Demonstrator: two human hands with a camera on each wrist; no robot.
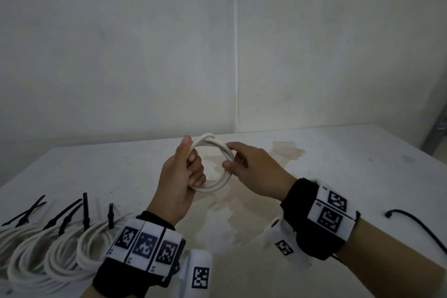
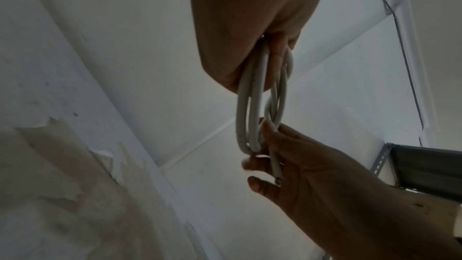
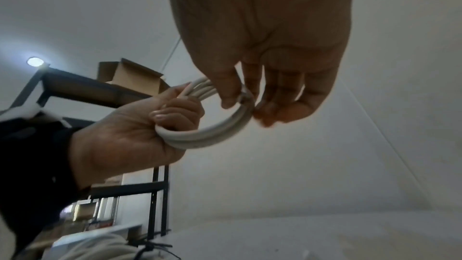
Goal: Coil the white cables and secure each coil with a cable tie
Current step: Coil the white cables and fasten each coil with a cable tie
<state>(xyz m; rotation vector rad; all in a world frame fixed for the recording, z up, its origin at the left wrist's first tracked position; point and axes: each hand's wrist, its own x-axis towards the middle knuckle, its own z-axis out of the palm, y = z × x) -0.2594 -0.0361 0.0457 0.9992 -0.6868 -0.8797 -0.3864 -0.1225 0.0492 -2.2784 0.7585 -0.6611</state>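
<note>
The left hand grips one side of a coiled white cable, fingers curled round the bundled turns and the thumb standing up along the top of the loop. The right hand pinches the opposite side of the same coil between thumb and fingertips, with a free cable end lying across its palm in the left wrist view. The coil is held in the air above the middle of the white table, upright and roughly round, its turns lying close together (two or three strands, as far as the wrist views show). No tie is visible on it.

On the table's near left lie finished coils, four or so side by side, each cinched by a black cable tie whose tail sticks up or slants away. One loose black cable tie lies on the table near the right forearm, well apart from the coil in hand. Both wrists carry black bands with white marker blocks. A brownish stain spreads over the tabletop beneath the hands. In the right wrist view a dark metal shelf rack stands behind, with an open cardboard box on it.
</note>
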